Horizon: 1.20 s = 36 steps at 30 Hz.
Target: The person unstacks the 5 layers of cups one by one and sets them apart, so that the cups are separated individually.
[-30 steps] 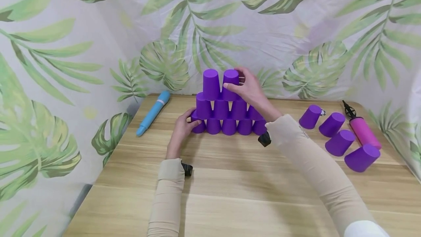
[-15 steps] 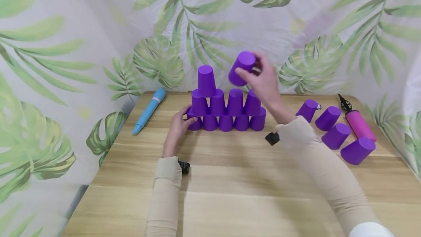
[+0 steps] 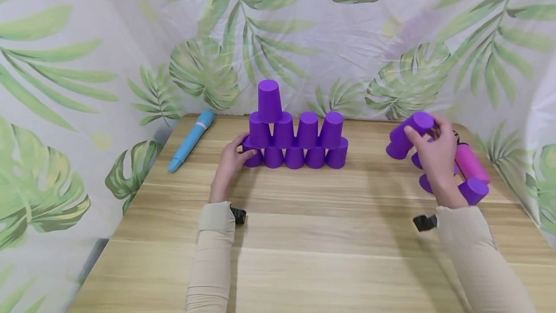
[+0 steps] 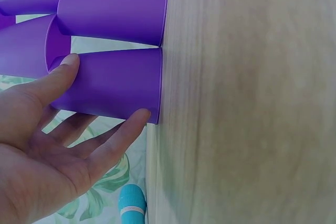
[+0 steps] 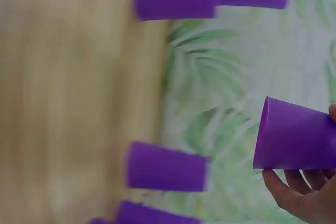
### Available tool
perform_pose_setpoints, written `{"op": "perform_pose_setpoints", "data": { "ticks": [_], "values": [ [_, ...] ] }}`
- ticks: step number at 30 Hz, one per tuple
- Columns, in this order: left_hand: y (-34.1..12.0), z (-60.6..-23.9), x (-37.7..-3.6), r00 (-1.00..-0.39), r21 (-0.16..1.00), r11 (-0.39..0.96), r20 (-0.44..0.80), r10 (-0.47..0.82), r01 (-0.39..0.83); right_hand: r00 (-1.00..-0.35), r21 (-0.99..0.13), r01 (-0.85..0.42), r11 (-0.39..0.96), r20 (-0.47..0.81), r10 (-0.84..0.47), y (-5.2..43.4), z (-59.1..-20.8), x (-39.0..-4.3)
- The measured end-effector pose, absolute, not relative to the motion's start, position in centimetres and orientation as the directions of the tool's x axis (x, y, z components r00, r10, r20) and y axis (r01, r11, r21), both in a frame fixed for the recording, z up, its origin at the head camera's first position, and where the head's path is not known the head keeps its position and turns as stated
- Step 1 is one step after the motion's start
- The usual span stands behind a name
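Resting against the left end of a stack of purple cups (image 3: 295,139), the left hand (image 3: 229,163) touches the bottom-left cup (image 3: 253,156) with relaxed, nearly straight fingers. The head view shows the whole stack near the back edge of the table (image 3: 304,235): five upside-down cups in the bottom row, four above them, and a single top cup (image 3: 269,101) over the left side. The left wrist view shows what the head view cannot: the thumb and fingers (image 4: 107,142) lie along the cup's wall without curling round it, so that grip is loose, not clasped.

Over by the right edge of the table, the right hand (image 3: 436,158) holds a lifted cup (image 3: 406,134) tilted on its side, fingers wrapped round its closed end. The right wrist view shows this cup (image 5: 294,135) up close with fingertips under it, and two more cups below it on the table, blurred. From the head view, loose cups (image 3: 472,191) lie on their sides just beside that hand, partly hidden behind it, next to a pink pump (image 3: 471,163).

A blue pen-shaped thing (image 3: 191,140) lies near the back left corner of the table. Leaf-print cloth (image 3: 347,37) hangs behind and at both sides.
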<state>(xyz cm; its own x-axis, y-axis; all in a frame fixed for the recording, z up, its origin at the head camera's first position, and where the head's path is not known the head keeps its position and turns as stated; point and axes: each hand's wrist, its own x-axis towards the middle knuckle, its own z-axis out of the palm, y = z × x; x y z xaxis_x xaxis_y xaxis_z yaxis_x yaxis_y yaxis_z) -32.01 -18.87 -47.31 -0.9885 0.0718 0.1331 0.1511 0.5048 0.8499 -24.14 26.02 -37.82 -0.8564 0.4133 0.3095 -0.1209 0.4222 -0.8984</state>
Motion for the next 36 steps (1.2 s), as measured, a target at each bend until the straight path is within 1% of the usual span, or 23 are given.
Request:
{"op": "perform_pose_setpoints", "data": {
  "ticks": [4,9,14,24,36],
  "values": [
    [-18.7,-47.3,-32.0,-0.989,0.850,0.506,0.129,0.069,0.146,-0.890,-0.871,0.024,0.490,0.204,0.408,28.0,-41.4,-23.5],
    [-18.7,-47.3,-31.8,-0.990,0.848,0.511,0.124,0.067,0.141,-0.918,-0.847,0.095,0.523,0.129,0.375,29.2,-43.7,-23.7],
    [-18.7,-47.4,-31.8,-0.990,0.856,0.499,0.121,0.069,0.139,-0.926,-0.814,0.153,0.561,0.081,0.370,29.7,-44.9,-24.0],
    [-18.7,-46.9,-31.8,-0.992,0.856,0.500,0.112,0.064,0.129,-0.923,-0.797,0.147,0.586,0.102,0.370,30.0,-46.3,-24.3],
    [-18.7,-47.2,-31.9,-0.989,0.857,0.493,0.132,0.069,0.148,-0.913,-0.802,0.132,0.583,0.130,0.386,30.0,-46.9,-24.4]
  ]
}}
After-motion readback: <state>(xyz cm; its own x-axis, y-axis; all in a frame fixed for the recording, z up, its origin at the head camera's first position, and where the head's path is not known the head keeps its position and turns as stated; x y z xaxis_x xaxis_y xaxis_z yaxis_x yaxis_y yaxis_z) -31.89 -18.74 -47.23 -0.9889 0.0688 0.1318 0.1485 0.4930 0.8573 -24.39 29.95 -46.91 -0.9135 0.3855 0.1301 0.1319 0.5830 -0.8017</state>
